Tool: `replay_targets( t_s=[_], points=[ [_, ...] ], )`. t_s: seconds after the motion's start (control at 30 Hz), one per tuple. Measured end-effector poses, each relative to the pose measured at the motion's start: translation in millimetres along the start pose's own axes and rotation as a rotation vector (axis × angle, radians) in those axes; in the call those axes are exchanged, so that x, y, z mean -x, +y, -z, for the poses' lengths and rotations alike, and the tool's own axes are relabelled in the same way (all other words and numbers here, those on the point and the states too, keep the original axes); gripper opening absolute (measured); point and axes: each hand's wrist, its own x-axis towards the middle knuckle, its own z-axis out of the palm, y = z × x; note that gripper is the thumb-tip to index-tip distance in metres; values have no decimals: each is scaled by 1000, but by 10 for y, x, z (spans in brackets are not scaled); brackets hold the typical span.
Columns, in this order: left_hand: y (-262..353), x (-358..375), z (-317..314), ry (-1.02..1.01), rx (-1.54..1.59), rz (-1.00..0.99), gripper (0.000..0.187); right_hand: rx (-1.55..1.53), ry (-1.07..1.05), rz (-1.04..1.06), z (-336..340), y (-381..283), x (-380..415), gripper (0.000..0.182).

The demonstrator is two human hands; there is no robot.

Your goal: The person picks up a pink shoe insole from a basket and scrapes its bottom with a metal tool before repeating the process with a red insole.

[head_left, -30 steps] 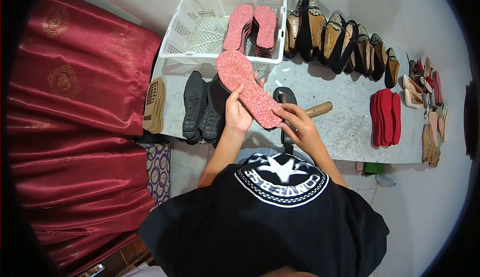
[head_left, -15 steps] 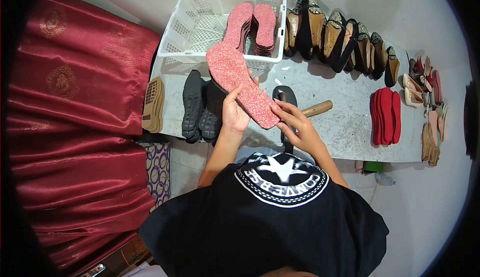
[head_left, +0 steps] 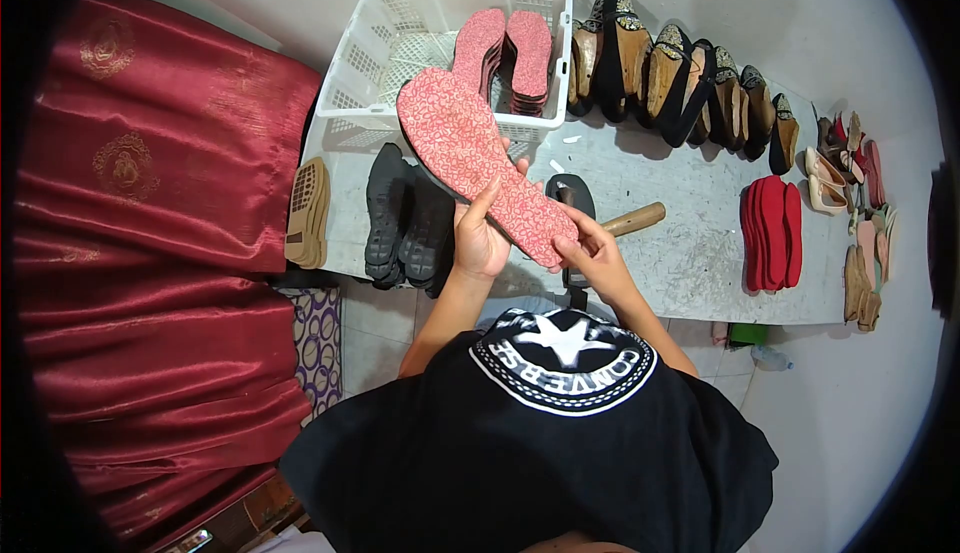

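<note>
A pink patterned insole (head_left: 465, 143) is held up at a slant over the table, its wide end toward the white basket. My left hand (head_left: 482, 238) grips its middle, thumb on the patterned face and fingers behind. At the narrow lower end, my right hand (head_left: 592, 249) pinches the edge between thumb and fingers. Behind my right hand a hammer's wooden handle (head_left: 636, 219) and a dark sole-shaped piece (head_left: 570, 193) are partly visible.
The white basket (head_left: 345, 103) holds stacked pink insoles (head_left: 528, 48). Black soles (head_left: 385, 218) and tan soles (head_left: 308, 213) lie at the left. Red soles (head_left: 770, 233) are on the right. Shoes (head_left: 625, 53) line the wall, and a red curtain (head_left: 170, 203) hangs left.
The insole has come up closer to the camera, its wide end shifting slightly left and up. My left hand has moved a little right and my right hand has changed its hold on the narrow end.
</note>
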Motion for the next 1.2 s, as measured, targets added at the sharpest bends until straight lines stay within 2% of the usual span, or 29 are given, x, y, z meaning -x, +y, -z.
replay_targets(
  t_s=[0.03, 0.17, 0.27, 0.3, 0.4, 0.43, 0.57, 0.7, 0.83, 1.07, 1.17, 1.2],
  points=[
    [1, 4, -4, -6, 4, 3, 50, 22, 11, 57, -7, 23, 0, 47],
    [19, 18, -32, -65, -1, 12, 56, 7, 2, 14, 47, 18, 16, 47],
    [132, -53, 4, -182, 163, -2, 63, 46, 14, 34, 99, 25, 7, 46],
    [163, -81, 15, -141, 71, -39, 71, 56, 12, 33, 124, 24, 12, 46],
    [246, -139, 40, -211, 169, -37, 73, 75, -4, 26, 169, 23, 21, 45],
    [263, -143, 32, -161, 60, -42, 78, 83, -12, 26, 180, 25, 24, 46],
    [341, -174, 124, -184, -21, -43, 78, 100, -9, 15, 198, 9, 29, 46],
    [399, -208, 67, -308, 110, -18, 82, 130, -48, 1, 238, -29, 21, 45],
    [350, -200, 163, -214, 166, -67, 79, 135, -66, -23, 225, -70, 13, 47],
    [375, -214, 165, -205, 77, -51, 74, 89, -47, -82, 286, -16, 6, 41],
    [436, -233, 96, -200, 20, 7, 59, 73, -22, -101, 349, 25, 18, 36],
    [433, -254, 173, -113, -58, -21, 52, 75, -7, -68, 338, 5, 16, 35]
  ],
)
